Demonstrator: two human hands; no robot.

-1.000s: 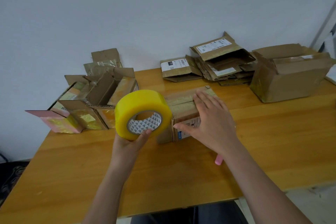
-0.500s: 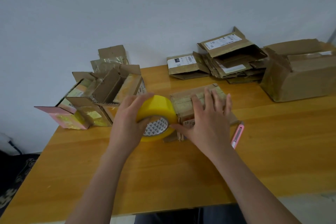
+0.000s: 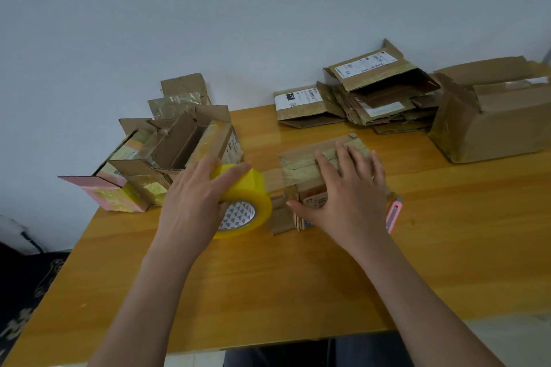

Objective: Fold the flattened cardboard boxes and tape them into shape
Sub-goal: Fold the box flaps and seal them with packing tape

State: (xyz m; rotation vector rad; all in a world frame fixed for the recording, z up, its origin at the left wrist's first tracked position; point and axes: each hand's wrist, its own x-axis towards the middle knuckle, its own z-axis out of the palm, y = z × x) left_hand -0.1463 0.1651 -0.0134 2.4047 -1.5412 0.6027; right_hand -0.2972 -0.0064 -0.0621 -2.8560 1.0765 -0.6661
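Pulling tape, our left hand [image 3: 193, 205] curls round the yellow tape roll [image 3: 247, 202] on the worktop [image 3: 298, 277]; our right hand [image 3: 351, 197] presses flat on the small cardboard box [image 3: 301, 164] mid-worktop. Uneven pull may wrinkle the stretched strip [image 3: 272, 180] or shift the box.

One tape roll [image 3: 246, 202], one pink cutter [image 3: 393, 216], two hands.

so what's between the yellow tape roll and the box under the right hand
In the head view, a stretched strip of clear tape spans from the tape roll to the box; below it lies bare table.
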